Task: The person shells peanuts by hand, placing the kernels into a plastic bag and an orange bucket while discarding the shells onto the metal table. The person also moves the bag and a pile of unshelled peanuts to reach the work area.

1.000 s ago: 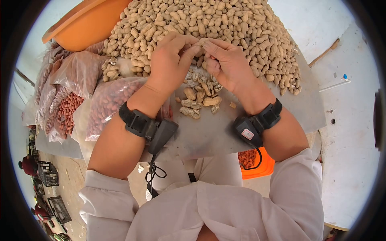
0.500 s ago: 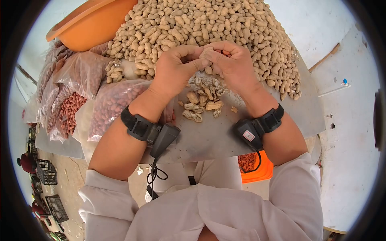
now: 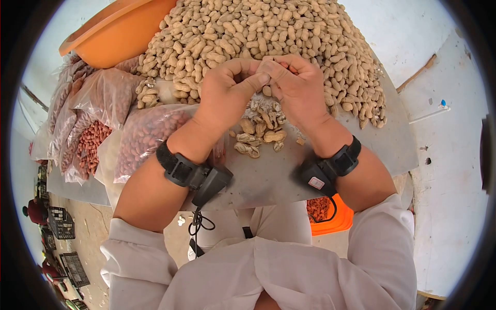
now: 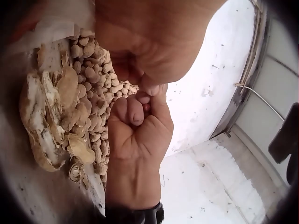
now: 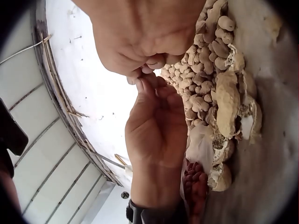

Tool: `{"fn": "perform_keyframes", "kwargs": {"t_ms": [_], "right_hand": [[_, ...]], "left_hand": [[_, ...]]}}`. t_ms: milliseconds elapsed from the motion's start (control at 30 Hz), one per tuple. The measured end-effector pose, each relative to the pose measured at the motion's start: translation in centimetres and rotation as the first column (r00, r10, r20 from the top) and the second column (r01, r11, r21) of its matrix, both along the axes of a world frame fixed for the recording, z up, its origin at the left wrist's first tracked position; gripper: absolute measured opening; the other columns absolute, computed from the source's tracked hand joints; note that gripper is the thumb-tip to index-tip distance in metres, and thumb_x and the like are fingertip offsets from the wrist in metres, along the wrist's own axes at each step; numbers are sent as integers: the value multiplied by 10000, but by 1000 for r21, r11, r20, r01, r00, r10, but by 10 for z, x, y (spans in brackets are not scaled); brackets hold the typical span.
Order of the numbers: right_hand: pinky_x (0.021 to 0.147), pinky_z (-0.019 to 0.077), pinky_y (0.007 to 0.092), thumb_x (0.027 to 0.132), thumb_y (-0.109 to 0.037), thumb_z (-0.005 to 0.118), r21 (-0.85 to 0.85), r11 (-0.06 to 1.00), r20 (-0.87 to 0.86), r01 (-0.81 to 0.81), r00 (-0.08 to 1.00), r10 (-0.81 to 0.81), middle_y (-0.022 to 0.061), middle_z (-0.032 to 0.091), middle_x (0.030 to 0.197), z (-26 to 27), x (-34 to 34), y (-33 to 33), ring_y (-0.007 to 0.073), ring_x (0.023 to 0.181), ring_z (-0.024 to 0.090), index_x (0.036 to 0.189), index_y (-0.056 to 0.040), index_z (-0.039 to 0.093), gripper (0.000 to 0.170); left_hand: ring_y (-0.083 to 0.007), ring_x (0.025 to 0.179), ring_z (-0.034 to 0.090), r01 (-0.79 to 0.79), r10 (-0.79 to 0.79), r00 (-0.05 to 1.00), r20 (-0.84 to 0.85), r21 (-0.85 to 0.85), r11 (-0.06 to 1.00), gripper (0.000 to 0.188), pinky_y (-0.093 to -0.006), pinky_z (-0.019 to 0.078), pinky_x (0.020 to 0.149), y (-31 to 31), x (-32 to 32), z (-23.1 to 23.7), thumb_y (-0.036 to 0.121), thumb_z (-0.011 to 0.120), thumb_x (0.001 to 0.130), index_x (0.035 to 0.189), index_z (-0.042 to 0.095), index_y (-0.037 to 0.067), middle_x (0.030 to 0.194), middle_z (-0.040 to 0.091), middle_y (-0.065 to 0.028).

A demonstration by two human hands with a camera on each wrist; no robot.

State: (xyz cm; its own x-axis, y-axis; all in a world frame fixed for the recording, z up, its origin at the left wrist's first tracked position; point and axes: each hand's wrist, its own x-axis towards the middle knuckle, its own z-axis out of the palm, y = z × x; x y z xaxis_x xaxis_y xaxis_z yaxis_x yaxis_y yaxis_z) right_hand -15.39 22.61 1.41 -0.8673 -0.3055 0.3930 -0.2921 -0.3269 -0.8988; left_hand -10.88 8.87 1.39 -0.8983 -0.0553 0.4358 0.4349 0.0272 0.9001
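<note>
My left hand (image 3: 226,93) and right hand (image 3: 302,88) meet fingertip to fingertip over the near edge of a heap of unshelled peanuts (image 3: 232,31). Thumbs and forefingers pinch a peanut between them, now almost wholly hidden by the fingertips. Red peanut kernels (image 3: 292,68) show inside the curled fingers of the right hand; one kernel (image 4: 147,107) also peeks out there in the left wrist view. Below the hands, cracked peanut shells (image 3: 268,116) lie in a small pile on the grey tabletop (image 3: 263,175).
Clear plastic bags (image 3: 150,134) of red kernels lie at the left. An orange basin (image 3: 113,33) rests behind them. Under the table's front edge stands an orange container (image 3: 338,219) with reddish contents. Black crates (image 3: 75,268) are on the floor at far left.
A second ago the hands were slightly farther up over the heap; they have come a little nearer. The pale shell visible between the fingertips half a second ago is now mostly covered.
</note>
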Motion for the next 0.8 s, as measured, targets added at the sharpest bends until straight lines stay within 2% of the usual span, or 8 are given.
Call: {"fn": "perform_keyframes", "kwargs": {"t_ms": [100,200,300,567,733,800], "right_hand": [[434,338,183,834,-111,640,-193,975,104,-112,985,134,-2,548,652,-1,2,-4,35,520,448,839,25,622,138],[423,327,180,840,-95,633,-259,962,140,-81,983,120,6,549,663,0,6,-7,43,503,439,866,37,610,137],[428,328,176,839,-100,637,-258,965,130,-53,987,89,9,544,671,-1,7,-7,46,513,446,889,41,603,153],[453,347,198,877,-107,582,-383,912,199,-148,951,238,14,533,711,-6,1,-5,62,544,449,954,27,597,155],[446,335,209,899,-107,539,-444,876,297,-191,891,344,20,516,717,-5,1,-4,78,524,432,1008,8,602,170],[444,328,211,903,-110,532,-466,862,316,-202,872,375,17,508,719,-5,0,-3,80,517,423,1026,1,600,179]], "left_hand": [[-68,670,561,-13,14,1000,-12,77,997,125,-205,458,601,4,1,0,62,630,830,913,627,-31,757,633,-34],[-74,671,564,-38,40,999,-14,107,994,122,-208,462,602,6,-1,-1,56,636,826,909,623,-32,758,632,-38],[-75,670,565,-19,19,1000,0,171,985,131,-206,463,601,7,-3,-2,58,637,828,919,621,-34,758,629,-35],[-90,708,590,64,-67,998,-6,372,926,190,-209,489,652,6,-8,-6,75,625,849,1002,610,-35,812,644,-58],[-98,782,618,84,-89,996,-7,399,913,232,-208,506,698,3,-8,-6,76,600,866,1068,597,-38,897,655,-82],[-149,801,632,77,-83,997,-1,390,918,206,-237,521,707,4,-7,-4,32,587,863,1061,584,-22,903,641,-91]]}}
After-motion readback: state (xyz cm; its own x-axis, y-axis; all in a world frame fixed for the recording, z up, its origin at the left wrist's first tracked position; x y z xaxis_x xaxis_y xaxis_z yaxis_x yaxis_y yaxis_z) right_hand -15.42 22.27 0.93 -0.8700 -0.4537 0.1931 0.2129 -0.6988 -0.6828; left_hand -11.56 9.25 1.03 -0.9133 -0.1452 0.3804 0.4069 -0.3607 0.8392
